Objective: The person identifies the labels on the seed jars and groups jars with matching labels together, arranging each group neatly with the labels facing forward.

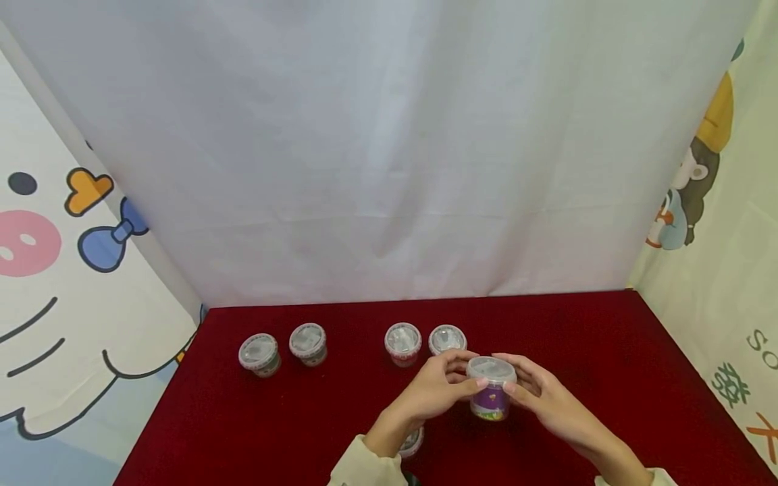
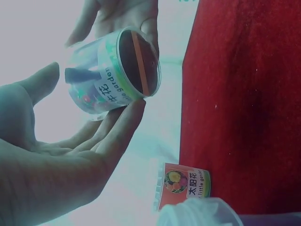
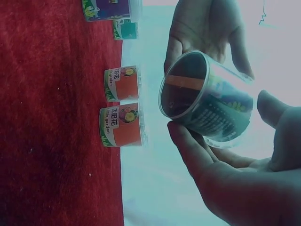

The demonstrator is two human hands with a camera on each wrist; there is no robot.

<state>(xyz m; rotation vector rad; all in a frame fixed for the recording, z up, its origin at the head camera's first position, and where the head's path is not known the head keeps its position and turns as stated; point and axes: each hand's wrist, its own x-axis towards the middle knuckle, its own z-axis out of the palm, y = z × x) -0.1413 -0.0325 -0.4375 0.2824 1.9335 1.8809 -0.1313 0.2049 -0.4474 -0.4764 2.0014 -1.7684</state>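
Both hands hold one clear plastic cup with a translucent lid and a purple label, lifted above the red cloth. My left hand has its thumb and fingers around the cup's left side. From the right, my right hand grips it the same way. In the left wrist view, the cup's see-through bottom shows dark contents and an orange strip. In the right wrist view, the cup also bears printed text. A lidded cup sits partly hidden by the left wrist.
Two lidded cups stand at the table's left. Another pair, cups with red-orange labels, stands behind the hands, one partly covered by the left hand. Red cloth covers the table; a white curtain hangs behind.
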